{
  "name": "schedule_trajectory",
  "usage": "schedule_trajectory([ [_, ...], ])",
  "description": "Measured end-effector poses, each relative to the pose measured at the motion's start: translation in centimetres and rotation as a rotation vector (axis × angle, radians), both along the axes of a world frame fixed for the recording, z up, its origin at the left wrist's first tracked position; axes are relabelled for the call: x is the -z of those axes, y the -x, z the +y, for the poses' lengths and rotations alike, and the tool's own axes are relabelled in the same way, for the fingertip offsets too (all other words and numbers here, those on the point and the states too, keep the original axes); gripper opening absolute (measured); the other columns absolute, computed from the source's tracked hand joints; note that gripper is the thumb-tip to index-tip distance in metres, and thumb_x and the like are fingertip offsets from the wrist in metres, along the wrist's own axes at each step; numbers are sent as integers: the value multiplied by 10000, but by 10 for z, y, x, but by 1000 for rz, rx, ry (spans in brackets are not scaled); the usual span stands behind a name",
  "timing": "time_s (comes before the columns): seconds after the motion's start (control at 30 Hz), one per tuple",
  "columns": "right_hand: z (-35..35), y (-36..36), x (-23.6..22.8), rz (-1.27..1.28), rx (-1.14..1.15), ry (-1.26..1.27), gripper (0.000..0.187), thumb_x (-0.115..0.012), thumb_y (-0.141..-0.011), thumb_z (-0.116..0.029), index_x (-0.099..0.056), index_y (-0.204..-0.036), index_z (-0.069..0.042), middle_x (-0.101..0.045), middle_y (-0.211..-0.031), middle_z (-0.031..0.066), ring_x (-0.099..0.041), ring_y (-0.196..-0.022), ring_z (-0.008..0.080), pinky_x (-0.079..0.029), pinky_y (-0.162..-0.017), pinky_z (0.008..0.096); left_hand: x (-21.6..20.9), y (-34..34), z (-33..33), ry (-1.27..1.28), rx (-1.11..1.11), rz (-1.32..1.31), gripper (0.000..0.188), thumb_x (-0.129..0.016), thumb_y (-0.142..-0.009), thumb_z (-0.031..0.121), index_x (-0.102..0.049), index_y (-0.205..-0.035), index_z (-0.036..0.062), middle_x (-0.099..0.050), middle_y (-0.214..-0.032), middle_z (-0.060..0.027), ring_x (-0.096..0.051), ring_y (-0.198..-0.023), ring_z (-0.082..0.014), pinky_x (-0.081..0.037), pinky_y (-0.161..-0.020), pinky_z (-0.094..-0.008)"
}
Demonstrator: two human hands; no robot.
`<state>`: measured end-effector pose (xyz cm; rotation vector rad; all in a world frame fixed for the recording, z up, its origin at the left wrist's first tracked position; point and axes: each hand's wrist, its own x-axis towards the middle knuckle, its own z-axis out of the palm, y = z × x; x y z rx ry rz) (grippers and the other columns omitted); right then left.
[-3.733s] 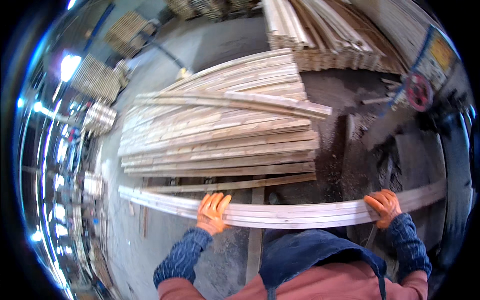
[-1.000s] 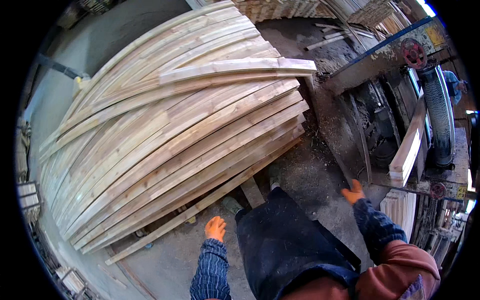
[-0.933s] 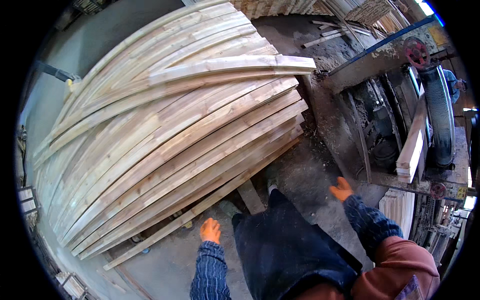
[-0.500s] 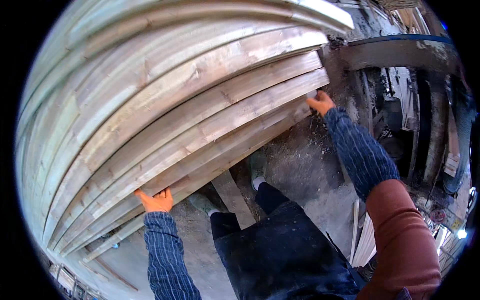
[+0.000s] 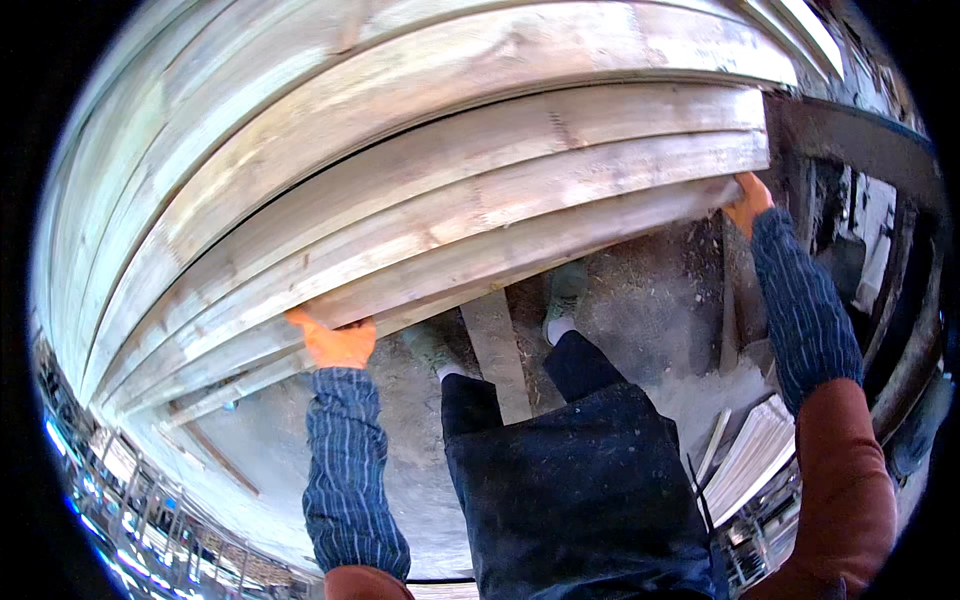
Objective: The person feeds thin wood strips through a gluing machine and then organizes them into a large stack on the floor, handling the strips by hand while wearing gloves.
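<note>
**Both ends of the grip should share the load evenly**

The near board [image 5: 530,238] lies along the front of the board stack [image 5: 440,70], its middle just above centre towards one o'clock. The left hand [image 5: 340,343], in an orange glove, grasps its lower edge between eight and nine o'clock. The right hand [image 5: 750,205], gloved alike, grasps its end between two and three. How far the fingers reach underneath is hidden, and whether more than one board is caught cannot be told.

The wide spacing looks sound: with one hand right at the end, the other well along, the board should stay level if both pull together. The left thumb sits close to the board above, so it would be wise to keep it out of that gap. A lower board [image 5: 235,390] runs beneath towards eight o'clock and could drag along, so a check that it hangs free would help.

Footing matters too. The left shoe [image 5: 430,348] and right shoe [image 5: 563,300] straddle a floor plank [image 5: 495,350] below centre, towards six o'clock; stepping around it seems safer than onto it. The strip bundle [image 5: 755,455] at four o'clock leaves less room for turning.
</note>
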<state>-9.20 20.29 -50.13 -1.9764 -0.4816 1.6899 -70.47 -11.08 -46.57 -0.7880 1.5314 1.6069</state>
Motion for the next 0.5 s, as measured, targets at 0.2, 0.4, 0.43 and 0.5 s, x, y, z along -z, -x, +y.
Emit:
schedule_trajectory([
  [0.2, -46, -25, -23, -93, -368, -69, 630, -580, -996, -518, -563, -1424, -56, -641, -1328, 114, -597, -1218, 286, -500, -1005, 477, -20, 6, -25, -176, -49, -168, 923, -450, -862, 856, -441, -1535, 225, -433, -1588, -85, -389, -1441, -371, -297, -1150, -676],
  [0.4, -72, 7, -55, -108, -418, 129, 693, -539, -1012, -605, -551, -1460, -76, -592, -1437, 104, -566, -1292, 273, -450, -1084, 502, -28, 16, -54, -109, -106, -153, 951, -430, -858, 879, -417, -1552, 229, -411, -1606, -92, -365, -1458, -372, -255, -1167, -682],
  [0.43, -67, 11, -48, -13, -305, 223, 645, -548, -1021, -567, -566, -1455, -89, -548, -1490, 100, -549, -1319, 278, -431, -1108, 484, -26, 21, -59, -110, -110, -140, 947, -444, -852, 879, -431, -1542, 231, -419, -1601, -90, -376, -1452, -373, -266, -1163, -681],
  [0.5, -49, -1, -22, -62, -295, 231, 580, -626, -989, -454, -595, -1418, -64, -530, -1507, 125, -547, -1320, 284, -425, -1114, 442, -13, 23, -64, -110, -123, -136, 943, -457, -845, 880, -449, -1531, 233, -431, -1594, -86, -388, -1444, -373, -279, -1160, -677],
])
